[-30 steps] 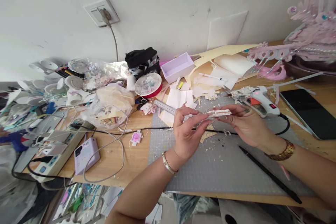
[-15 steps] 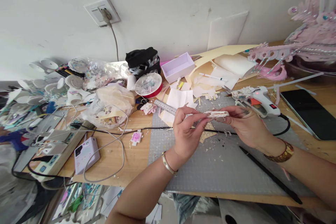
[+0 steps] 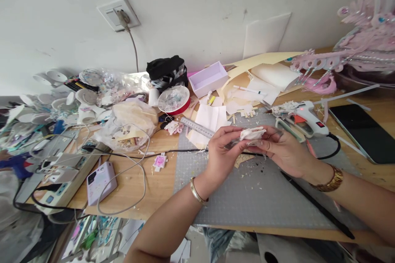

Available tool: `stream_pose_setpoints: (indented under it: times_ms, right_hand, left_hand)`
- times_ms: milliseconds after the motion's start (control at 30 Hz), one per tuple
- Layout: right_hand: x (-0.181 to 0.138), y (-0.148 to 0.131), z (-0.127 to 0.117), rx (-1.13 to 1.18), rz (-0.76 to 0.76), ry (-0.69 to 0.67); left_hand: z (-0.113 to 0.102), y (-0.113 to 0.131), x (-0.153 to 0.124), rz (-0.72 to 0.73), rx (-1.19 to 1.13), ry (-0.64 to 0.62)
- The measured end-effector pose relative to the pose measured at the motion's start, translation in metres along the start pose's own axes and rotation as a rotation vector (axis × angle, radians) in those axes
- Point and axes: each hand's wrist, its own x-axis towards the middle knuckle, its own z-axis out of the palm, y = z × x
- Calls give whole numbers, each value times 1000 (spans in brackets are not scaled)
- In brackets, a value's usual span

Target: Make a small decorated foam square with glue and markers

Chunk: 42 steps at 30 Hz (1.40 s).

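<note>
Between my fingertips, above the grey cutting mat (image 3: 247,197), I hold a small white layered craft piece (image 3: 253,133). My left hand (image 3: 224,152) pinches its left end, and my right hand (image 3: 285,148) grips its right end; fingers hide part of it. Under the hands lies a patterned cream scrap (image 3: 243,158) among small trimmings. A white hot glue gun (image 3: 311,119), its red light on, rests just beyond my right hand. A black pen-like tool (image 3: 317,205) lies on the mat below my right wrist. A metal ruler (image 3: 196,126) sits beyond my left hand.
A phone (image 3: 364,131) lies at the right. Behind the mat are paper sheets (image 3: 211,117), a lilac box (image 3: 208,79) and a ribbon spool (image 3: 174,100). Cables and a power strip (image 3: 68,185) crowd the left, near a lilac power bank (image 3: 101,183). A pink beaded craft (image 3: 367,45) stands far right.
The white piece has been turned in my fingers, from an edge-on view to showing more of its broad face. Both hands have shifted their grip slightly.
</note>
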Motion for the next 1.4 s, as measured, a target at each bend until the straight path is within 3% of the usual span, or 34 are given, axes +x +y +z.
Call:
stream_pose_setpoints:
  times_ms: [100,267,367,767,1067,1400]
  right_hand:
    - [-2,-8,-2,-269,-215,29]
    - [-8,-25,-7,-963,-892,192]
    - [-11,-31,-6,-1183,-1053,200]
    - [-10,-29,-2,-1280,-1082,172]
    - [-11,-32,-1,-1224,-1078,218]
    - [-9,-33,-2,-1214,-1063,203]
  left_hand:
    - [-1,0,-1,-52,-7,9]
    - [-4,5,-2,40,175,-13]
    - [-4,7,-3,122,262,-19]
    - [-3,9,-3,216,285,-49]
    - [0,8,-5,106,268,-70]
    - [-1,7,-5,122,276,-81]
